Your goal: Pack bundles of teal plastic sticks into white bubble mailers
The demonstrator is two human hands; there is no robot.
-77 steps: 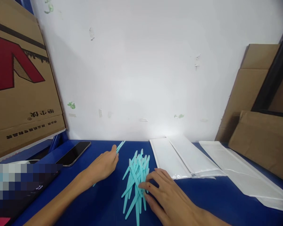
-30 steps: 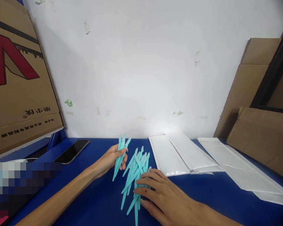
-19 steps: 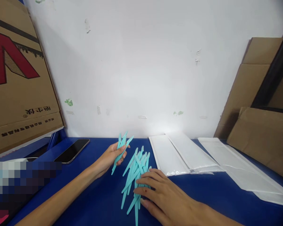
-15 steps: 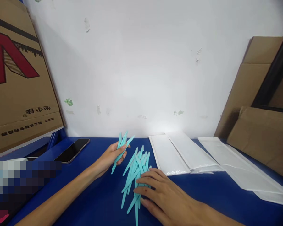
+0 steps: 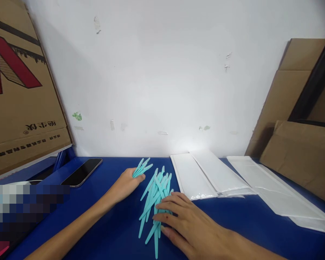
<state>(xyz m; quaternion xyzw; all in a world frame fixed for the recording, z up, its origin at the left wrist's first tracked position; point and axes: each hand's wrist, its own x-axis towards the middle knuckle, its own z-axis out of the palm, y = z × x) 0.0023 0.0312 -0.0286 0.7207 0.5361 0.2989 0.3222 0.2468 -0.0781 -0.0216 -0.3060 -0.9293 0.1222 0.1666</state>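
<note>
My left hand (image 5: 128, 185) is closed around a small bunch of slim teal plastic sticks (image 5: 142, 168), shaped like eyebrow razors. Their pale tapered tips point up and away past the thumb, while the lower ends are hidden in the hand. Just right of it, a loose pile of the same sticks (image 5: 151, 206) lies crisscrossed on the blue tabletop (image 5: 111, 231). My right hand (image 5: 182, 220) rests over the pile's right side with its fingers stretched out and slightly apart, touching the sticks and covering some of them.
White padded envelopes (image 5: 192, 177) lie at the back right, with a long white sheet or envelope (image 5: 281, 195) farther right. A phone (image 5: 82, 172) lies at the back left. Cardboard boxes (image 5: 24, 108) flank the table, and a white wall (image 5: 157, 72) stands behind it.
My left hand has turned over, so its back now faces up and the bunch's lower ends are hidden. My right hand and the pile have stayed in place.
</note>
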